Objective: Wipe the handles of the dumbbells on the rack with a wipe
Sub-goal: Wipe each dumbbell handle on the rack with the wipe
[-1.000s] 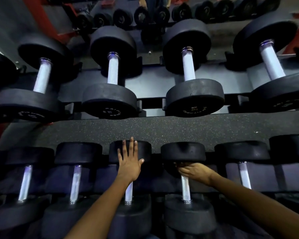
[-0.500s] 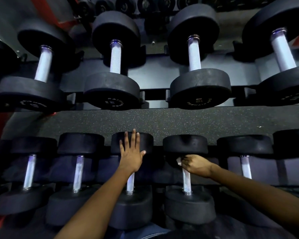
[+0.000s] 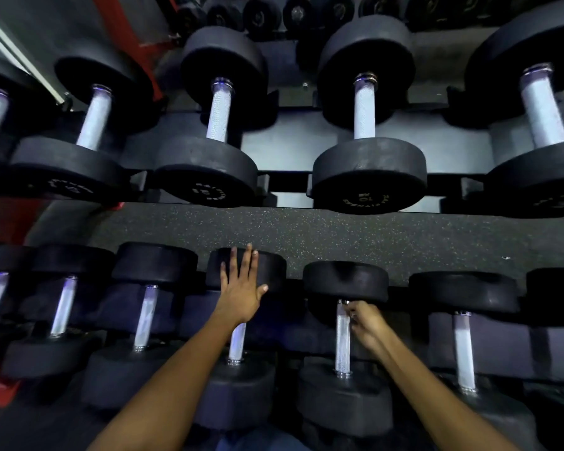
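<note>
Knurled silver steel, the handle [image 3: 342, 340] of the black rubber-headed dumbbell [image 3: 345, 402] under the right hand [image 3: 365, 323] is the one being cleaned. That hand curls against the handle's far end, just below the far head; whether a wipe sits inside the fingers cannot be told, since none shows. The risk, as I judge it: only the near face gets rubbed and the underside is missed, or the knurling snags and tears a thin wipe. The left hand [image 3: 241, 288] lies flat with fingers spread on the far head of the neighbouring black dumbbell [image 3: 241, 379], its forearm stretched forward, bracing rather than gripping.
</note>
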`<state>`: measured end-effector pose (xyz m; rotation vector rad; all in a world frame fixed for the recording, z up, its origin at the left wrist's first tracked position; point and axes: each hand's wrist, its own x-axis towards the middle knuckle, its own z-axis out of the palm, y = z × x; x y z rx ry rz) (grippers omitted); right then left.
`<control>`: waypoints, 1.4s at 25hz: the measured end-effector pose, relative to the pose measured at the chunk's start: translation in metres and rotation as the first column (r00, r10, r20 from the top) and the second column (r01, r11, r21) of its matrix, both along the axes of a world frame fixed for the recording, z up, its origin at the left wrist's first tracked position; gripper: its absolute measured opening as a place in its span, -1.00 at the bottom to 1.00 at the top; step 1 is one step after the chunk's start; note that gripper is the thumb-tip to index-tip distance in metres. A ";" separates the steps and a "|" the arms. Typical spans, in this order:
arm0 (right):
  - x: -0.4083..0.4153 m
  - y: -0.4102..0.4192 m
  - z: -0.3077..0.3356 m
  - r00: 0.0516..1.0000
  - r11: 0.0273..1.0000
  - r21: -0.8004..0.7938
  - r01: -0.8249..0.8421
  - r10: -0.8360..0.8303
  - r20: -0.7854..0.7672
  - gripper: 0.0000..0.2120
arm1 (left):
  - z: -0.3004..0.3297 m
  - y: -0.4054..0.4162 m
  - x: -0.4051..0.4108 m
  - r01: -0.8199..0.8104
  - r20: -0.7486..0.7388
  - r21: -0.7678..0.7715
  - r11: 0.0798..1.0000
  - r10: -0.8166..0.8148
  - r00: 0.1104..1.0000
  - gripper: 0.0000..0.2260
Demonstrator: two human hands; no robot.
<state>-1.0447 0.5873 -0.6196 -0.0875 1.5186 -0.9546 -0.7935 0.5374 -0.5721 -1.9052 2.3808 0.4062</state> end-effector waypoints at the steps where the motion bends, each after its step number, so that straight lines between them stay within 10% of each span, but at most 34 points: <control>1: 0.008 0.002 -0.001 0.997 0.998 0.005 -0.067 0.067 -0.041 -0.80 | -0.002 0.001 0.000 0.001 -0.011 -0.012 1.000 -0.001 1.000 -0.28; 6: -0.013 -0.004 -0.028 0.984 0.997 -0.024 -0.068 0.071 0.166 -0.76 | -0.011 -0.003 0.005 0.033 0.029 -0.111 0.993 -0.030 0.999 -0.18; 10: 0.018 0.008 -0.012 0.969 0.996 -0.050 -0.073 0.059 -0.242 -0.79 | -0.015 0.000 0.004 0.033 0.056 -0.189 0.981 -0.023 0.998 -0.10; 14: 0.011 -0.007 -0.004 1.000 0.999 -0.046 0.001 -0.001 0.003 -0.84 | -0.023 0.003 0.006 0.041 -0.008 -0.250 0.967 -0.044 0.999 -0.16; 17: 0.027 0.001 -0.007 0.963 0.995 -0.066 0.071 -0.086 -0.256 -0.78 | -0.031 0.009 0.006 0.030 -0.039 -0.283 0.959 -0.043 0.998 -0.28; 24: 0.017 0.004 -0.018 0.974 0.997 -0.064 0.033 -0.047 -0.221 -0.83 | -0.021 0.006 0.004 0.028 -0.009 -0.244 0.969 -0.031 0.999 -0.27; 29: 0.006 0.025 -0.007 0.800 0.999 -0.047 0.026 -0.049 -0.598 -0.96 | 0.009 0.026 -0.062 -0.276 -0.183 -0.031 0.961 0.266 0.947 -0.34; 35: -0.063 0.060 0.020 0.833 0.983 -0.158 -0.092 -0.011 -0.553 -0.76 | 0.034 0.050 -0.192 0.058 -0.254 -0.028 0.998 -0.063 0.965 -0.40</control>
